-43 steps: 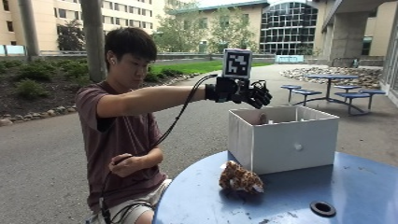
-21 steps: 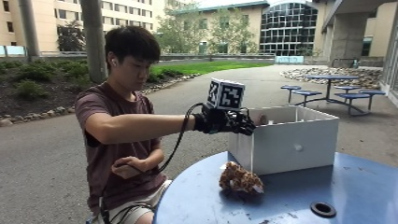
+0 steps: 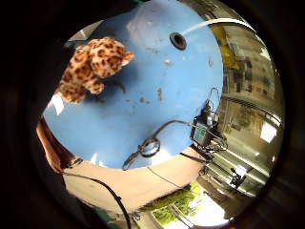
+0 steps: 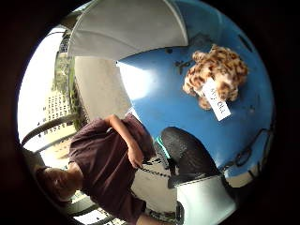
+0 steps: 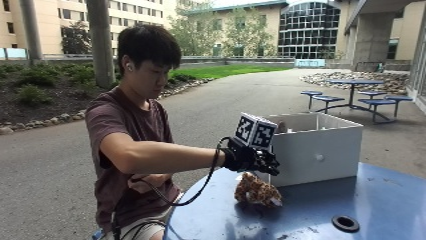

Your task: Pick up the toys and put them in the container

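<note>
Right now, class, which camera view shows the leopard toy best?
The little finger side palm view: the leopard toy lies whole and unobstructed on the blue table. The thumb side view shows it with a white tag. The outside view shows it beneath the gloved right hand.

paved plaza (image 5: pixel 60 165), picnic tables (image 5: pixel 353 97), glass building (image 5: pixel 309 30)

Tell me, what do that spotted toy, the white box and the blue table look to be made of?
The leopard toy looks like soft plush: fuzzy spotted fabric with a white tag. The white container seems to be rigid matte plastic or painted board, going by its flat smooth walls; which one is unclear. The blue table appears to be painted metal, smooth and slightly glossy, with scuffs and a centre hole.
</note>
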{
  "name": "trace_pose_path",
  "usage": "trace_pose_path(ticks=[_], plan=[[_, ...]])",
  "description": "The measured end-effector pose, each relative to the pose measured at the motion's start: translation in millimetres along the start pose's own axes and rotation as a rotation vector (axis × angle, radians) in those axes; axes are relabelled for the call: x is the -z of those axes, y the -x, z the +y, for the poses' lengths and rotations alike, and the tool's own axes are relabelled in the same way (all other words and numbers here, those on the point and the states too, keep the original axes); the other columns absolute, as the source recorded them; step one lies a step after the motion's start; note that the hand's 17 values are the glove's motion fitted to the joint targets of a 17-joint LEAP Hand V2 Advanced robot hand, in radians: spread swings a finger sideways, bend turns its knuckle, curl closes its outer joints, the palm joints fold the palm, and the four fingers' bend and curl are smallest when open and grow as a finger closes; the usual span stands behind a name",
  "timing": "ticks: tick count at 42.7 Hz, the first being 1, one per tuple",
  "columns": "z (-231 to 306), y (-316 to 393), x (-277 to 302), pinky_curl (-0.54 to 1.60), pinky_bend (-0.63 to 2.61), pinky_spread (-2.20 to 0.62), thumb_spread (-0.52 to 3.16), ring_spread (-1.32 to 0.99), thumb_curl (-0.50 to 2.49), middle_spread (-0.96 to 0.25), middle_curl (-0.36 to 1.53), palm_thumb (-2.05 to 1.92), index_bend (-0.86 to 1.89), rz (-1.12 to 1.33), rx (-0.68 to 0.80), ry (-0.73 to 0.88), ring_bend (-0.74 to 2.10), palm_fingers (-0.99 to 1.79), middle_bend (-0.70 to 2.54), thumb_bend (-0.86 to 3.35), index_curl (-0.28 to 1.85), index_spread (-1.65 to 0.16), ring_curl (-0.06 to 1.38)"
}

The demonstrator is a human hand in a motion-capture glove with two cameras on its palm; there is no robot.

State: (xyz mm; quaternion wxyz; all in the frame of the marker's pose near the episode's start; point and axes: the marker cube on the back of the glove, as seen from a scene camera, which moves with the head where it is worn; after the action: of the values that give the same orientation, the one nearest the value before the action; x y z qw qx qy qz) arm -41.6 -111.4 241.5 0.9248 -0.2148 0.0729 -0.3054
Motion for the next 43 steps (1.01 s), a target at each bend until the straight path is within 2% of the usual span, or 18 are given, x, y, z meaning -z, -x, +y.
trace_pose_path(ticks=[7, 11, 15, 16, 17, 18, 20, 23, 27, 34, 43], plan=[[-28, -12, -51, 0.34, 0.66, 0.02, 1.24, -0.05, 0.35, -0.06, 0.26, 0.18, 0.08, -0.062, -0.012, 0.140, 0.20, -0.24, 0.12, -0.02, 0.16, -0.23, 0.32], [-46, -13, -81, 0.37, 0.81, 0.04, 1.25, -0.01, 0.37, -0.04, 0.22, 0.28, 0.19, -0.080, -0.019, 0.156, 0.14, -0.17, 0.04, 0.04, 0.20, -0.25, 0.29], [-63, -11, -91, 0.43, 1.12, -0.11, 1.31, 0.00, 0.41, -0.01, 0.14, 0.48, 0.43, -0.100, -0.030, 0.072, 0.23, 0.30, -0.03, 0.15, 0.26, -0.23, 0.29], [-65, -11, -91, 0.41, 1.15, -0.13, 1.31, 0.00, 0.41, 0.00, 0.13, 0.50, 0.45, -0.093, -0.032, 0.055, 0.23, 0.31, -0.03, 0.16, 0.26, -0.22, 0.29], [-66, -11, -92, 0.42, 1.15, -0.18, 1.32, -0.01, 0.42, -0.01, 0.12, 0.54, 0.51, -0.083, -0.033, 0.039, 0.32, 0.47, 0.00, 0.18, 0.29, -0.21, 0.32], [-67, -10, -92, 0.41, 1.15, -0.21, 1.33, -0.02, 0.42, -0.01, 0.11, 0.57, 0.52, -0.073, -0.034, 0.025, 0.35, 0.52, 0.02, 0.20, 0.28, -0.20, 0.31], [-70, -8, -92, 0.39, 1.07, -0.27, 1.36, -0.09, 0.44, -0.03, 0.15, 0.67, 0.58, -0.065, -0.037, -0.008, 0.46, 0.81, 0.21, 0.26, 0.30, -0.19, 0.34], [-75, -3, -93, 0.38, 1.02, -0.33, 1.38, -0.14, 0.46, -0.04, 0.17, 0.73, 0.59, -0.089, -0.045, -0.082, 0.50, 0.89, 0.25, 0.30, 0.33, -0.17, 0.37], [-80, 3, -93, 0.36, 0.85, -0.38, 1.32, -0.20, 0.50, -0.07, 0.26, 0.80, 0.74, -0.164, -0.082, -0.209, 0.61, 1.25, 0.52, 0.31, 0.40, -0.12, 0.42], [-92, 16, -93, 0.37, 0.79, -0.40, 1.06, -0.27, 0.60, -0.08, 0.44, 0.84, 0.93, -0.258, -0.206, -0.349, 0.76, 1.40, 0.97, 0.27, 0.51, -0.05, 0.52], [-63, 6, -64, 0.42, 0.87, -0.40, 0.75, -0.28, 0.72, -0.06, 0.53, 0.86, 1.02, -0.364, -0.284, -0.286, 1.06, 1.32, 1.18, 0.24, 0.58, -0.02, 0.63]])
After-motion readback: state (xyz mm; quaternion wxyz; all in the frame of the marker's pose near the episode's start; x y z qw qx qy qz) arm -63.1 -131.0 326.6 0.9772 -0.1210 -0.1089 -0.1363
